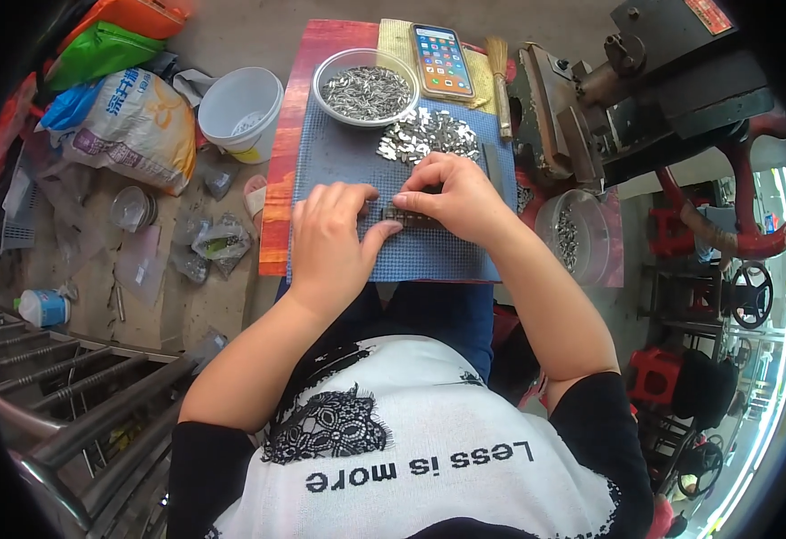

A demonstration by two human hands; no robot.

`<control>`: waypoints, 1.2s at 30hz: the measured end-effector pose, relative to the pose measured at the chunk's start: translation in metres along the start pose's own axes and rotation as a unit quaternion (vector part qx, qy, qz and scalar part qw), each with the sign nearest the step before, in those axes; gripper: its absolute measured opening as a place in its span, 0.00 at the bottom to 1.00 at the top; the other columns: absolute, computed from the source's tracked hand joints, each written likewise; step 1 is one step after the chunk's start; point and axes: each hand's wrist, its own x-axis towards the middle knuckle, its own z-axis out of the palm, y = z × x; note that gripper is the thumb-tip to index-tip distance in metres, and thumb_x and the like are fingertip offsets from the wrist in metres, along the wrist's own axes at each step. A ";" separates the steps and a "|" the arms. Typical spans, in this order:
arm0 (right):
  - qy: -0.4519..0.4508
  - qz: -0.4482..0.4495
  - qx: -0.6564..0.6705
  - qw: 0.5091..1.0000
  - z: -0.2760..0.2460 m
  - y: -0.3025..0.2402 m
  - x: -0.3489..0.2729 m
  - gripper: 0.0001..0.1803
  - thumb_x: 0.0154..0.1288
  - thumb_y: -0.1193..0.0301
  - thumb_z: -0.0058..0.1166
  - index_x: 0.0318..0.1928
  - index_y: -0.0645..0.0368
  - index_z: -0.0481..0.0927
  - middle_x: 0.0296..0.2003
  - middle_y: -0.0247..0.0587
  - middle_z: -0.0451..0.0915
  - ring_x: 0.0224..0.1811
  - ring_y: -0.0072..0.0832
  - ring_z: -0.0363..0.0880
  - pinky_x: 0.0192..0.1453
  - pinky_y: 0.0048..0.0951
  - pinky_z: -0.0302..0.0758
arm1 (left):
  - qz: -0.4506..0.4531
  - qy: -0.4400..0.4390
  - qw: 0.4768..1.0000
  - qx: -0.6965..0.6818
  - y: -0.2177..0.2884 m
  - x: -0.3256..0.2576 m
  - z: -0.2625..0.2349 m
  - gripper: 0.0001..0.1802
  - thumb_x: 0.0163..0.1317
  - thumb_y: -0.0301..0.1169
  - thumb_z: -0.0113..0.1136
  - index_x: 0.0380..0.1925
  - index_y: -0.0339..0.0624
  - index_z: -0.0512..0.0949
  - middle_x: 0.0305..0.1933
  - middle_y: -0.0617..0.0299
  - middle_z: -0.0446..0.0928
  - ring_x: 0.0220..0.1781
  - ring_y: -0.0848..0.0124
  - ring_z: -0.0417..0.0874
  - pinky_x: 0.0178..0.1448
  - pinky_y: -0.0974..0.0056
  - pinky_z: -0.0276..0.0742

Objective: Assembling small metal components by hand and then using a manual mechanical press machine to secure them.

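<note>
On the blue textured mat [321, 148] lies a dark, narrow slotted metal block [418, 218], partly covered by my hands. My right hand [456, 196] is over it, thumb and fingertips pinched together at its left part; whatever is between them is too small to make out. My left hand [332, 229] rests at the block's left end, thumb stretched to its near edge and index finger apart from the thumb. Beyond my hands is a loose pile of small silvery metal pieces [429, 135]. A clear round bowl [319, 88] full of small metal pins stands behind, to the left.
A phone [443, 61] with a lit screen lies at the back, beside a small straw brush [500, 85]. A clear tub [590, 256] of metal parts is on the right, below a heavy machine [608, 99]. A white bucket [238, 110] and sacks [132, 130] stand at left.
</note>
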 end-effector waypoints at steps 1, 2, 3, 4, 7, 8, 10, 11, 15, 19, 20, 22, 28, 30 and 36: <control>0.003 -0.009 -0.009 1.000 0.001 0.000 0.000 0.09 0.57 0.70 0.72 0.34 0.63 0.88 0.35 0.37 0.79 0.37 0.25 0.79 0.44 0.28 0.77 | 0.002 0.001 1.000 0.002 0.000 0.000 0.000 0.18 0.53 0.38 0.74 0.40 0.43 0.81 0.36 0.63 0.78 0.44 0.62 0.77 0.50 0.56 0.66; 0.006 -0.018 -0.018 1.000 0.001 0.000 -0.001 0.09 0.57 0.70 0.72 0.34 0.63 0.88 0.35 0.36 0.79 0.37 0.24 0.79 0.43 0.27 0.77 | 0.004 0.001 1.000 0.003 0.000 0.000 0.000 0.19 0.53 0.38 0.74 0.41 0.43 0.80 0.36 0.63 0.78 0.43 0.62 0.77 0.50 0.56 0.66; 0.007 -0.018 -0.019 1.000 0.001 -0.001 -0.001 0.09 0.57 0.70 0.72 0.34 0.63 0.88 0.35 0.36 0.79 0.37 0.24 0.79 0.43 0.27 0.77 | 0.005 0.002 1.000 0.003 0.000 0.000 0.001 0.19 0.53 0.38 0.74 0.41 0.43 0.80 0.36 0.63 0.78 0.43 0.62 0.77 0.50 0.56 0.66; 0.003 0.001 0.005 1.000 0.001 -0.002 -0.001 0.09 0.57 0.70 0.72 0.34 0.62 0.89 0.35 0.36 0.79 0.37 0.24 0.79 0.43 0.27 0.77 | 0.007 0.003 1.000 0.001 0.000 -0.001 0.001 0.19 0.53 0.38 0.74 0.41 0.43 0.80 0.36 0.63 0.78 0.43 0.62 0.77 0.50 0.56 0.66; -0.002 0.010 0.029 1.000 0.002 0.000 0.001 0.09 0.57 0.69 0.72 0.34 0.61 0.89 0.35 0.36 0.79 0.37 0.24 0.79 0.44 0.27 0.76 | 0.009 0.005 1.000 0.003 -0.002 -0.001 0.001 0.19 0.53 0.38 0.74 0.41 0.43 0.81 0.36 0.63 0.78 0.43 0.62 0.77 0.50 0.56 0.66; 0.000 0.003 0.029 1.000 0.003 0.002 0.000 0.09 0.56 0.69 0.72 0.34 0.61 0.89 0.35 0.36 0.79 0.36 0.24 0.79 0.44 0.27 0.76 | 0.012 0.004 1.000 0.004 -0.002 -0.001 0.002 0.18 0.53 0.38 0.74 0.41 0.43 0.81 0.36 0.63 0.78 0.43 0.62 0.77 0.50 0.56 0.66; 0.004 -0.013 0.012 1.000 0.004 0.001 -0.001 0.09 0.56 0.69 0.72 0.34 0.61 0.89 0.35 0.36 0.79 0.36 0.25 0.79 0.44 0.28 0.76 | 0.009 0.002 1.000 0.004 -0.002 -0.002 0.001 0.18 0.53 0.38 0.74 0.41 0.43 0.81 0.36 0.63 0.78 0.43 0.62 0.77 0.50 0.56 0.66; 0.007 -0.031 -0.003 1.000 0.005 0.001 -0.001 0.09 0.56 0.69 0.73 0.34 0.61 0.89 0.34 0.37 0.79 0.36 0.25 0.80 0.44 0.28 0.77 | 0.008 0.000 1.000 0.006 -0.002 -0.001 0.001 0.18 0.54 0.38 0.74 0.41 0.43 0.81 0.36 0.63 0.78 0.43 0.62 0.77 0.50 0.56 0.66; 0.015 -0.065 -0.038 0.997 0.006 0.001 -0.001 0.10 0.55 0.68 0.73 0.34 0.60 0.89 0.33 0.39 0.80 0.36 0.28 0.81 0.44 0.29 0.77 | 0.014 0.004 1.000 0.008 -0.002 -0.001 0.002 0.18 0.53 0.38 0.74 0.41 0.43 0.80 0.36 0.63 0.78 0.43 0.62 0.77 0.50 0.57 0.66; 0.033 -0.072 -0.050 0.996 0.013 -0.006 0.003 0.10 0.54 0.67 0.74 0.34 0.59 0.89 0.32 0.40 0.80 0.36 0.30 0.80 0.44 0.32 0.76 | 0.011 0.007 1.000 0.000 -0.003 -0.001 0.001 0.19 0.53 0.37 0.74 0.42 0.43 0.80 0.37 0.63 0.78 0.44 0.62 0.77 0.50 0.57 0.66; 0.034 -0.068 -0.068 0.995 0.013 -0.008 0.002 0.10 0.53 0.67 0.74 0.34 0.59 0.89 0.32 0.39 0.80 0.36 0.31 0.80 0.44 0.32 0.76 | 0.012 0.007 1.000 -0.001 -0.003 -0.001 0.001 0.20 0.53 0.37 0.74 0.43 0.43 0.80 0.37 0.63 0.78 0.44 0.62 0.77 0.50 0.57 0.66; 0.030 -0.080 -0.065 0.994 0.013 -0.002 0.003 0.10 0.54 0.67 0.73 0.34 0.59 0.89 0.32 0.39 0.80 0.37 0.32 0.80 0.45 0.32 0.76 | 0.009 0.007 1.000 -0.003 -0.003 -0.001 0.001 0.19 0.53 0.38 0.74 0.42 0.44 0.80 0.37 0.63 0.79 0.44 0.62 0.77 0.50 0.57 0.66; -0.009 -0.070 -0.057 0.996 0.000 0.001 -0.001 0.10 0.56 0.67 0.72 0.35 0.58 0.89 0.35 0.39 0.78 0.42 0.32 0.78 0.50 0.32 0.74 | 0.028 0.009 0.999 0.011 -0.004 -0.002 0.003 0.13 0.54 0.40 0.73 0.35 0.46 0.84 0.37 0.65 0.79 0.46 0.62 0.77 0.51 0.56 0.65; -0.016 -0.066 -0.064 0.996 -0.004 0.000 -0.003 0.10 0.56 0.67 0.72 0.35 0.58 0.89 0.35 0.38 0.77 0.43 0.32 0.77 0.51 0.32 0.74 | 0.021 0.007 1.000 0.003 -0.003 -0.002 0.002 0.12 0.54 0.40 0.73 0.33 0.47 0.84 0.37 0.65 0.79 0.46 0.62 0.77 0.51 0.56 0.65; -0.037 -0.062 -0.062 0.995 -0.013 0.003 -0.007 0.09 0.58 0.67 0.71 0.37 0.58 0.89 0.37 0.37 0.77 0.46 0.31 0.76 0.53 0.31 0.73 | 0.027 0.012 0.999 0.018 -0.003 -0.001 0.002 0.13 0.53 0.39 0.74 0.34 0.45 0.84 0.36 0.66 0.79 0.44 0.64 0.77 0.50 0.59 0.66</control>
